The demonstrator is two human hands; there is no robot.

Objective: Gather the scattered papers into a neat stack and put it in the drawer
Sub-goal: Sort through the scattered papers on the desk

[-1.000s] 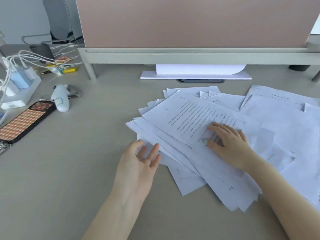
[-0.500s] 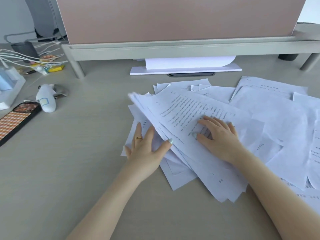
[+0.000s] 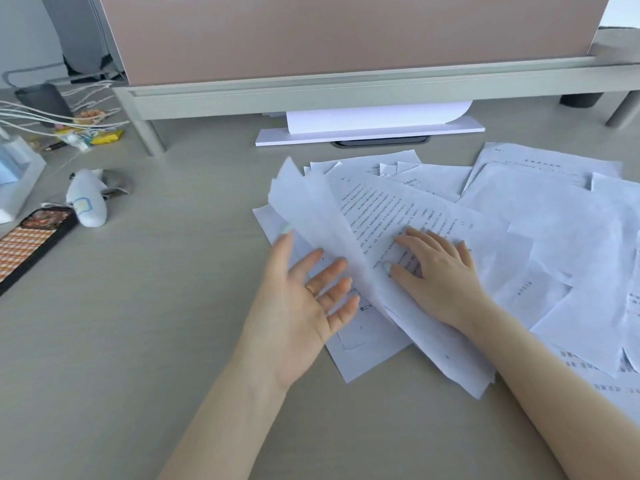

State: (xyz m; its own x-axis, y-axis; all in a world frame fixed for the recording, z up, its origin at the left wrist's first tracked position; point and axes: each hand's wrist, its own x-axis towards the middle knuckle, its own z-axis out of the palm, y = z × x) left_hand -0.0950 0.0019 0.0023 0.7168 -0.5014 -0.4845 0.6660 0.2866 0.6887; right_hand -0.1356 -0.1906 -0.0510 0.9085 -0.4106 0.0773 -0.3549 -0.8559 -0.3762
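Note:
Several white printed papers (image 3: 377, 202) lie fanned in a loose pile at the middle of the desk, and more sheets (image 3: 561, 216) spread out to the right. My right hand (image 3: 436, 275) rests flat, fingers apart, on top of the pile. My left hand (image 3: 304, 299) is at the pile's left edge, palm turned up and fingers spread, with its fingertips under the raised left edges of the sheets. Those edges stand lifted off the desk. No drawer is in view.
A pink partition on a grey frame (image 3: 346, 91) runs along the back, with a white stand (image 3: 370, 133) beneath it. At the left are a phone in a checked case (image 3: 31, 247), a small white plush toy (image 3: 86, 202), a charger block (image 3: 14, 171) and cables.
My left hand went from hovering beside the pile to sliding under its left edge, then turned palm up, lifting the sheets' left edges. My right hand stayed pressed on top.

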